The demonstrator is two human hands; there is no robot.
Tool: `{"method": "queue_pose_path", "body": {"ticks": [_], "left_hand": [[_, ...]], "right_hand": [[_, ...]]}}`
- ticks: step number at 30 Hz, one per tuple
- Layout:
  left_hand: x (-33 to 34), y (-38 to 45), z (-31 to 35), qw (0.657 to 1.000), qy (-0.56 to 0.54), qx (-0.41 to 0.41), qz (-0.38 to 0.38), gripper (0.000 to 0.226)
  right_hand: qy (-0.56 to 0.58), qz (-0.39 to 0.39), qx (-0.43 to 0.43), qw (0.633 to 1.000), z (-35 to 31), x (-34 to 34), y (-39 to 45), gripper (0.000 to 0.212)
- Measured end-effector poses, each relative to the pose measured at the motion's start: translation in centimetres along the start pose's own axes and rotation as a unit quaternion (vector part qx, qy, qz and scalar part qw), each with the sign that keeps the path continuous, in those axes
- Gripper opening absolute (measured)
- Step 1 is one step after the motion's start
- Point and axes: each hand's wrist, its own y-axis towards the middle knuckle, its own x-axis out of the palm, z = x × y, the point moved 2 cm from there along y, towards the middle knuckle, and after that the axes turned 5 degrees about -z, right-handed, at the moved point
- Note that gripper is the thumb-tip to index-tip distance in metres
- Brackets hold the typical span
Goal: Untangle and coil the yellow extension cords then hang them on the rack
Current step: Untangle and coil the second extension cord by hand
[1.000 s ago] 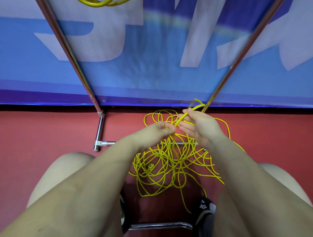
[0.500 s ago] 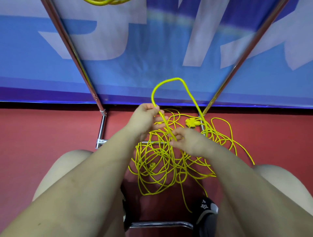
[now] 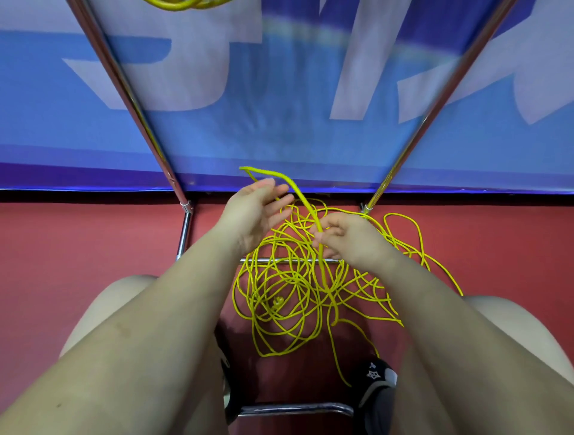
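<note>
The tangled yellow cord [image 3: 295,288] is lying in loose overlapping loops on the red floor [image 3: 77,248], between the person's knees and the base of the rack. Some loops are crossing over the rack's horizontal floor bar [image 3: 267,260]. One strand is trailing toward the black shoe [image 3: 377,377] at the lower right.

A raised strand [image 3: 302,198] is rising out of the pile, running up through the right hand and bending over into a narrow loop near the left hand's fingertips.

The right hand [image 3: 348,239] is gripping this raised strand; its fingers are curling around the cord just above the pile. The left hand [image 3: 254,211] is held palm-up beside the loop, its fingers straight and slightly spread. Whether the fingertips are touching the loop cannot be told.

The two slanted chrome rack poles [image 3: 130,99] are rising from the floor on either side of the pile, well apart at the top. A second coiled yellow cord [image 3: 183,3] is showing at the top edge, near the left pole; how it is supported is out of view. A blue banner [image 3: 279,108] with pale lettering is standing behind the rack. A chrome tube [image 3: 295,408] is lying at the bottom centre, between the legs.
</note>
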Motion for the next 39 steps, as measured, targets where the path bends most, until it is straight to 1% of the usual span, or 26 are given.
{"method": "queue_pose_path", "body": {"ticks": [1,2,3,5,6,8,9,11,13,15,17,19,21,22,23,24,25,27,29,30,31,33,35,36,37,39], "left_hand": [[0.0,-0.1,-0.5,0.997,0.075,-0.022,-0.018,0.005],[0.0,-0.2,-1.2,0.985,0.158,-0.048,-0.044,0.008],[0.2,-0.4,-2.0,0.967,0.231,-0.074,-0.080,0.015],[0.5,-0.9,-3.7,0.923,0.333,-0.112,-0.155,0.029],[0.5,-1.1,-4.3,0.902,0.371,-0.118,-0.185,0.031],[0.6,-1.5,-5.2,0.869,0.428,-0.110,-0.221,0.017],[0.6,-1.6,-5.5,0.861,0.443,-0.099,-0.228,0.011],[0.5,-1.3,-5.9,0.856,0.456,-0.076,-0.231,0.009],[0.7,-1.2,-6.1,0.860,0.452,-0.059,-0.231,0.012],[0.8,-1.2,-6.3,0.865,0.444,-0.046,-0.227,0.009],[0.8,-1.2,-6.4,0.868,0.446,-0.035,-0.215,0.013],[0.7,-1.1,-6.5,0.873,0.446,-0.024,-0.197,0.020],[0.7,-0.9,-6.0,0.891,0.421,-0.008,-0.171,0.020],[0.7,-0.8,-5.7,0.908,0.389,-0.002,-0.155,0.020],[0.7,-0.8,-5.2,0.925,0.353,0.000,-0.139,0.021],[0.7,-0.7,-4.8,0.938,0.322,0.003,-0.127,0.020],[0.6,-0.7,-4.5,0.945,0.304,0.008,-0.119,0.020],[0.5,-0.6,-3.8,0.951,0.289,0.026,-0.105,0.018],[0.6,-0.5,-2.6,0.968,0.237,0.054,-0.069,0.017],[0.5,-0.3,-1.7,0.978,0.193,0.066,-0.043,0.018],[0.3,-0.1,-0.8,0.986,0.146,0.075,-0.018,0.018],[-0.3,0.1,0.9,0.995,0.051,0.079,0.014,0.018],[-0.6,0.1,1.4,0.998,-0.010,0.057,0.000,0.018],[-0.6,0.0,1.3,0.999,-0.008,0.038,-0.020,0.017],[-0.4,-0.1,0.7,0.999,0.023,0.015,-0.042,0.017],[-0.1,-0.5,-1.0,0.984,0.145,-0.035,-0.097,0.023]], "right_hand": [[0.039,0.002,0.008,0.999,-0.3,-0.1,-0.1,0.010],[0.073,0.009,0.014,0.997,-0.5,-0.3,-0.2,0.012],[0.109,0.021,0.021,0.994,-0.6,-0.6,-0.3,0.014],[0.176,0.050,0.030,0.983,-0.7,-1.1,-0.5,0.016],[0.203,0.061,0.033,0.977,-0.7,-1.3,-0.5,0.014],[0.251,0.075,0.039,0.964,-0.6,-1.6,-0.8,0.013],[0.276,0.080,0.043,0.957,-0.6,-1.7,-0.9,0.013],[0.315,0.086,0.050,0.944,-0.4,-1.7,-1.0,0.016],[0.320,0.080,0.048,0.943,-0.3,-1.7,-1.0,0.017],[0.301,0.065,0.036,0.951,-0.5,-1.6,-0.9,0.020],[0.289,0.047,0.033,0.956,-0.6,-1.6,-0.8,0.025],[0.233,0.034,0.047,0.971,-0.6,-1.4,-0.7,0.031],[0.059,0.015,0.066,0.996,-0.4,-1.1,-0.9,0.035],[-0.053,-0.004,0.071,0.996,-0.2,-1.0,-1.1,0.035],[-0.157,-0.029,0.073,0.985,0.1,-0.8,-1.3,0.036],[-0.233,-0.050,0.072,0.969,0.5,-0.6,-1.4,0.037],[-0.268,-0.060,0.072,0.959,0.6,-0.6,-1.6,0.035],[-0.266,-0.060,0.071,0.959,0.2,-0.6,-2.0,0.032],[-0.279,-0.045,0.055,0.958,-0.2,-0.7,-2.0,0.029],[-0.295,-0.038,0.048,0.953,-0.1,-0.8,-2.0,0.021],[-0.297,-0.031,0.039,0.954,-0.2,-0.8,-2.0,0.008],[-0.256,-0.021,0.021,0.966,0.0,-0.7,-1.9,0.025],[-0.153,-0.013,0.021,0.988,-0.1,-0.5,-1.6,0.026],[-0.088,-0.011,0.020,0.996,-0.5,-0.5,-1.6,0.023],[-0.012,-0.005,0.022,1.000,-0.8,-0.5,-1.5,0.020],[0.144,0.015,0.022,0.989,-1.5,-0.7,-1.4,0.015]]}}
